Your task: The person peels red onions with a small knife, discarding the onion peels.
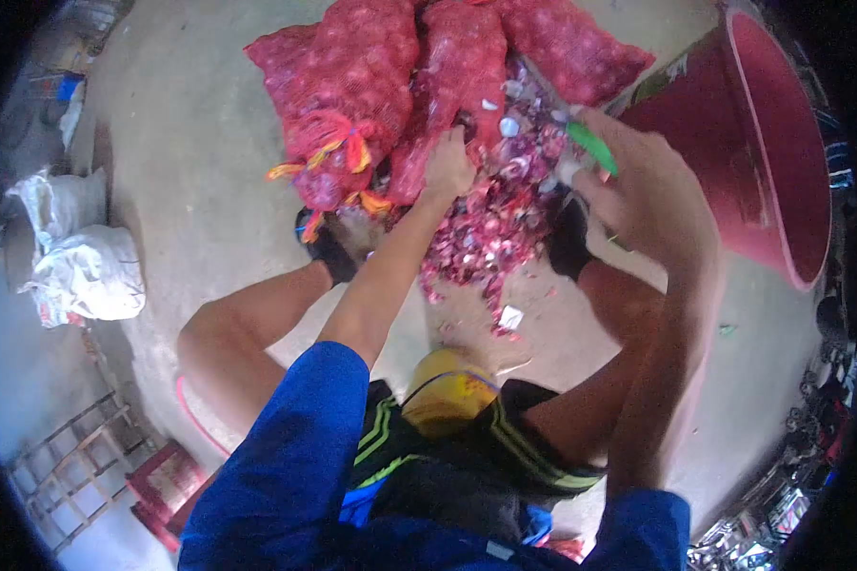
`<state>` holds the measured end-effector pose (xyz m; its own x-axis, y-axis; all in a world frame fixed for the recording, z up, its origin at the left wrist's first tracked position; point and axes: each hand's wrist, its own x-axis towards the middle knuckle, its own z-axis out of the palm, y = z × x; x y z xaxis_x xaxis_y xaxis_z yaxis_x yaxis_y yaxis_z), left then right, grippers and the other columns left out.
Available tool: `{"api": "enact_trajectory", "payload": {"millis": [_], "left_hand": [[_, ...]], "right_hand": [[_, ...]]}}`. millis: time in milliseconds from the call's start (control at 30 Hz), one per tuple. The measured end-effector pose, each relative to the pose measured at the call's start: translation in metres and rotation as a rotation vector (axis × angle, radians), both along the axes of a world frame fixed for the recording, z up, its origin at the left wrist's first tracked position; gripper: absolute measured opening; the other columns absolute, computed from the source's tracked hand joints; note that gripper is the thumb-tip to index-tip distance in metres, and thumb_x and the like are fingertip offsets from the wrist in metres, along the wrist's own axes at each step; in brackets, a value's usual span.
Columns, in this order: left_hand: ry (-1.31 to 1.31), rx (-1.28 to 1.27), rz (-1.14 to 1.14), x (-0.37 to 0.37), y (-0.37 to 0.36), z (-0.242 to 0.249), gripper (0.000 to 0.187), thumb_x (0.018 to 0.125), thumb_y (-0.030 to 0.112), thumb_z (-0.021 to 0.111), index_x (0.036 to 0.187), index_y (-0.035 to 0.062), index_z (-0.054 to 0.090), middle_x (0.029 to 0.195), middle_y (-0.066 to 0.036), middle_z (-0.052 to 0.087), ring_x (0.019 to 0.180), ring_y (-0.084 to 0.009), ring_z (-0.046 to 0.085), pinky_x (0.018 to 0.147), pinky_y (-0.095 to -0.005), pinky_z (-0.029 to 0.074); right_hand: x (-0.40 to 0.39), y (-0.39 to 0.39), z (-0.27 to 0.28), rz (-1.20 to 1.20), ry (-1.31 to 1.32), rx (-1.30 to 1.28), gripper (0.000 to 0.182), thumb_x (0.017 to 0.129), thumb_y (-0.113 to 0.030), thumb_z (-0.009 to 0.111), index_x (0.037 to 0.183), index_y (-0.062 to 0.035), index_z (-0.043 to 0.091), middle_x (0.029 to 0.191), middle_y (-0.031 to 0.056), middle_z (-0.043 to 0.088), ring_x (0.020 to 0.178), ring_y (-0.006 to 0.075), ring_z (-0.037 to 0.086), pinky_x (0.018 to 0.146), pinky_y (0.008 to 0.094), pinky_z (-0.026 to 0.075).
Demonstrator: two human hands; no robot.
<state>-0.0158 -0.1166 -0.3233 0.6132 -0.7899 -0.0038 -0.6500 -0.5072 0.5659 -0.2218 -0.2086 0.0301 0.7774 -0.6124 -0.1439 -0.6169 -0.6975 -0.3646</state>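
Observation:
My left hand [449, 169] reaches forward to the side of a red mesh bag of onions [457, 62]. Its fingers are curled in at the mesh beside a dark gap, and what they grip is hidden. In my right hand [643, 186], blurred by motion, is a knife with a green handle [592, 148], its greyish blade pointing forward toward the bags. Between my feet, a heap of purple-red onion peels and pieces [490, 233] spreads over the concrete floor. A few pale bits lie on top of it.
More full mesh bags [352, 76] stand ahead, one tied with orange and yellow string [338, 152]. A large reddish tub [781, 162] leans at the right. White sacks [86, 271] sit at the left. A yellow object [448, 395] is between my thighs.

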Motion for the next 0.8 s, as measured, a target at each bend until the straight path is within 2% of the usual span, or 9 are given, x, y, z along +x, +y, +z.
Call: {"api": "enact_trajectory", "payload": {"millis": [33, 133, 267, 433, 500, 600, 667, 733, 800], "left_hand": [[0.080, 0.126, 0.012, 0.007, -0.019, -0.001, 0.038, 0.090, 0.013, 0.071, 0.127, 0.0020, 0.069, 0.144, -0.024, 0.061, 0.124, -0.0446, 0.067, 0.104, -0.0527, 0.057], [0.057, 0.372, -0.101, 0.027, -0.066, -0.019, 0.040, 0.091, 0.017, 0.071, 0.129, 0.0027, 0.070, 0.142, -0.025, 0.063, 0.126, -0.0426, 0.068, 0.106, -0.0509, 0.056], [0.085, 0.465, -0.247, 0.040, -0.086, -0.052, 0.047, 0.091, 0.026, 0.072, 0.130, 0.0000, 0.069, 0.139, -0.026, 0.066, 0.123, -0.0398, 0.071, 0.104, -0.0491, 0.058], [-0.021, 0.540, -0.153, 0.031, -0.102, -0.091, 0.049, 0.090, 0.030, 0.071, 0.128, -0.0020, 0.072, 0.132, -0.024, 0.071, 0.127, -0.0381, 0.069, 0.105, -0.0453, 0.056], [-0.120, 0.379, 0.036, 0.016, -0.096, -0.081, 0.053, 0.089, 0.030, 0.071, 0.129, -0.0052, 0.069, 0.124, -0.022, 0.074, 0.126, -0.0351, 0.069, 0.105, -0.0425, 0.056], [0.066, 0.444, -0.148, 0.027, -0.095, -0.064, 0.060, 0.089, 0.026, 0.071, 0.140, -0.0039, 0.062, 0.124, -0.023, 0.074, 0.125, -0.0355, 0.069, 0.106, -0.0453, 0.055], [0.107, 0.289, -0.011, 0.021, -0.081, -0.058, 0.064, 0.090, 0.022, 0.074, 0.147, 0.0017, 0.056, 0.120, -0.023, 0.074, 0.121, -0.0372, 0.070, 0.104, -0.0464, 0.056], [0.502, -0.163, 0.055, 0.019, -0.046, -0.006, 0.066, 0.091, 0.023, 0.079, 0.149, 0.0083, 0.052, 0.127, -0.020, 0.072, 0.119, -0.0364, 0.071, 0.103, -0.0466, 0.057], [0.626, -0.251, 0.000, 0.022, -0.018, 0.017, 0.064, 0.092, 0.023, 0.080, 0.148, 0.0089, 0.052, 0.129, -0.017, 0.070, 0.118, -0.0327, 0.071, 0.101, -0.0448, 0.058]], "right_hand": [[0.003, 0.003, 0.000, -0.023, -0.020, 0.022, 0.045, 0.095, -0.031, 0.073, 0.135, -0.0120, 0.068, 0.101, 0.0241, 0.075, 0.102, 0.0455, 0.073, 0.088, 0.0555, 0.055], [0.017, 0.012, 0.015, -0.042, 0.056, 0.040, 0.051, 0.095, -0.020, 0.073, 0.144, -0.0095, 0.063, 0.101, 0.0234, 0.076, 0.094, 0.0443, 0.076, 0.081, 0.0509, 0.057], [0.014, 0.006, 0.011, -0.043, 0.104, 0.094, 0.053, 0.094, -0.018, 0.073, 0.145, -0.0105, 0.063, 0.104, 0.0236, 0.076, 0.097, 0.0442, 0.075, 0.083, 0.0516, 0.057], [0.008, 0.008, 0.002, -0.027, 0.166, 0.027, 0.056, 0.094, -0.024, 0.076, 0.144, -0.0064, 0.060, 0.100, 0.0225, 0.075, 0.093, 0.0449, 0.072, 0.078, 0.0571, 0.052], [0.008, 0.012, 0.001, -0.024, 0.153, 0.025, 0.055, 0.094, -0.024, 0.076, 0.144, -0.0060, 0.060, 0.101, 0.0226, 0.075, 0.093, 0.0449, 0.072, 0.078, 0.0569, 0.052], [0.005, 0.010, 0.000, -0.015, 0.118, 0.056, 0.056, 0.094, -0.024, 0.076, 0.144, -0.0061, 0.060, 0.101, 0.0231, 0.074, 0.093, 0.0452, 0.072, 0.079, 0.0566, 0.052], [-0.003, 0.007, 0.002, -0.021, 0.095, 0.105, 0.057, 0.094, -0.024, 0.077, 0.145, -0.0065, 0.059, 0.100, 0.0235, 0.074, 0.093, 0.0455, 0.072, 0.079, 0.0565, 0.052], [-0.011, 0.008, 0.004, -0.067, 0.079, 0.054, 0.056, 0.093, -0.026, 0.077, 0.143, -0.0074, 0.061, 0.099, 0.0241, 0.074, 0.094, 0.0457, 0.071, 0.081, 0.0566, 0.052], [-0.012, 0.012, 0.010, -0.086, -0.005, 0.051, 0.055, 0.093, -0.026, 0.078, 0.142, -0.0075, 0.062, 0.098, 0.0240, 0.074, 0.096, 0.0454, 0.072, 0.082, 0.0563, 0.052]]}}
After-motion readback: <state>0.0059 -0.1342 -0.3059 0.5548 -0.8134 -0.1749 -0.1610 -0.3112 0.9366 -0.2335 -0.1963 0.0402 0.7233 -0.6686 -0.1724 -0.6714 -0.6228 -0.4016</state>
